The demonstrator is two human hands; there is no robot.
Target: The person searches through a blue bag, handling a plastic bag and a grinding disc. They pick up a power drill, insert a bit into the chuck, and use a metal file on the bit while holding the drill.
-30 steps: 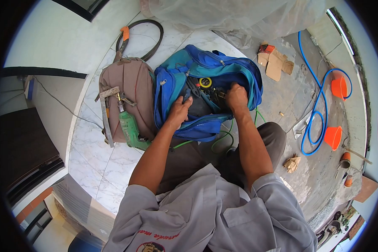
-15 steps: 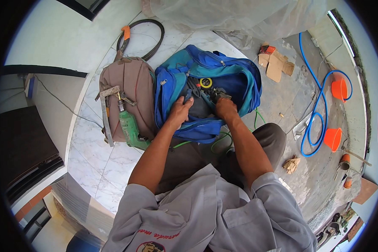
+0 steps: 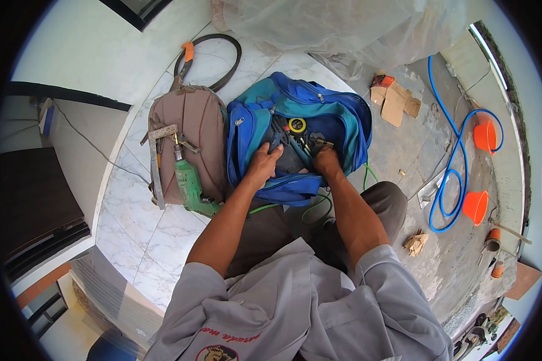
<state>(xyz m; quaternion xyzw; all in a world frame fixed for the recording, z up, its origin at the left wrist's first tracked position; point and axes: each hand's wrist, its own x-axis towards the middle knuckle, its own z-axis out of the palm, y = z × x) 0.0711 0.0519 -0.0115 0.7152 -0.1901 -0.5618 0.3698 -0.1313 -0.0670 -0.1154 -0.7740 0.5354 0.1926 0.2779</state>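
A blue and teal bag lies open in front of me with hand tools inside. Just within its left side, my left hand is closed around a dark blue-grey tool handle. Deeper on the right, my right hand reaches in with fingers curled at a dull metal piece; I cannot tell what it grips. A yellow and black tape measure sits among the tools between and beyond my hands.
Left of the bag, a green drill and a metal square rest on a brown backpack. A handsaw with orange handle lies behind. Torn cardboard, a blue hose and orange buckets are at right.
The view has shifted slightly, so the bag appears a little lower. Both hands stay inside it; the right hand's fingers have moved a little among the tools.
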